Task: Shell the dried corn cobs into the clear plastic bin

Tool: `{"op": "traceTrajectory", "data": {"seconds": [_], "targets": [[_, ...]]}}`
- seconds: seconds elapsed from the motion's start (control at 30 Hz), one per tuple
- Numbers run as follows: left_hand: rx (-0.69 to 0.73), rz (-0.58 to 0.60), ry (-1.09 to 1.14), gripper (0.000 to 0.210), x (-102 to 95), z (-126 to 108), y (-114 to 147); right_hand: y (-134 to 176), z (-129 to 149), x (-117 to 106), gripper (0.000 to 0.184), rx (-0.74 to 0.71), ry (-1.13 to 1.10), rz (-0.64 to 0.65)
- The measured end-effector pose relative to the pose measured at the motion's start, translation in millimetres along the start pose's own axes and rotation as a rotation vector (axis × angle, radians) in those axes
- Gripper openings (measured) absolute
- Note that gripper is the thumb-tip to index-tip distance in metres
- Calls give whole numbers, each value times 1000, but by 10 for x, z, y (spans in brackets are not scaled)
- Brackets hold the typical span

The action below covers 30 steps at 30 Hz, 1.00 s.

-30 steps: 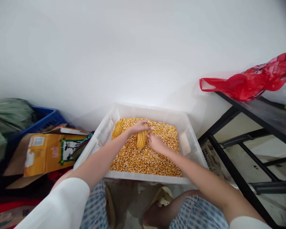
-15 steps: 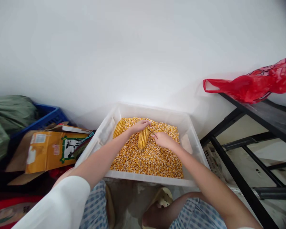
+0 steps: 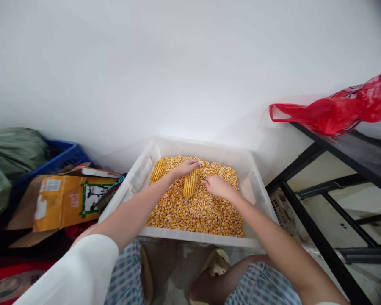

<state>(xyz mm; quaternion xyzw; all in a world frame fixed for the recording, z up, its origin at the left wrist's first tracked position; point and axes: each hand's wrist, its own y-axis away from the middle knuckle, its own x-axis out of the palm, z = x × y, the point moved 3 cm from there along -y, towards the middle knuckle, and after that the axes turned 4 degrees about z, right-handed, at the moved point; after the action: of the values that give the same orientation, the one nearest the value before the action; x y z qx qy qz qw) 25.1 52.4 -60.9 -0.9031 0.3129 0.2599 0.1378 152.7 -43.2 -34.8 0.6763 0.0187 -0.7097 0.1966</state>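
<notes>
My left hand (image 3: 188,166) grips the upper end of a yellow corn cob (image 3: 189,185), which points down toward me over the loose kernels (image 3: 190,216). To its right, my right hand (image 3: 216,185) is closed on a thin dark metal tool (image 3: 202,176), whose tip meets the cob's right side near the top. The tool's exact kind cannot be made out, as the fingers cover its handle. Another corn cob (image 3: 158,170) lies on the kernels at the left inside the white plastic bin (image 3: 206,239).
A torn yellow carton (image 3: 62,199) and a blue crate (image 3: 66,154) with a green sack (image 3: 12,152) stand at the left. At the right is a black metal frame (image 3: 300,212) with a red plastic bag (image 3: 324,112) on top. A white wall (image 3: 184,72) rises behind the bin.
Little differs. Both hands keep their places at the cob, and the thin tool's visible part has tilted slightly flatter. The view has shifted very slightly.
</notes>
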Motion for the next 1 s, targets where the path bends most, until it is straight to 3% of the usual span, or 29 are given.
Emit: {"op": "traceTrajectory", "data": {"seconds": [0.37,0.7,1.0], "targets": [[7,4,-96,46,43,-52,-23,7,-5,24,40,22,-20,33],[164,29,-222,44,152,-201,11,23,-99,113,44,-38,-28,45],[68,35,-89,39,5,-76,27,-114,99,384,40,43,-210,-45]]}}
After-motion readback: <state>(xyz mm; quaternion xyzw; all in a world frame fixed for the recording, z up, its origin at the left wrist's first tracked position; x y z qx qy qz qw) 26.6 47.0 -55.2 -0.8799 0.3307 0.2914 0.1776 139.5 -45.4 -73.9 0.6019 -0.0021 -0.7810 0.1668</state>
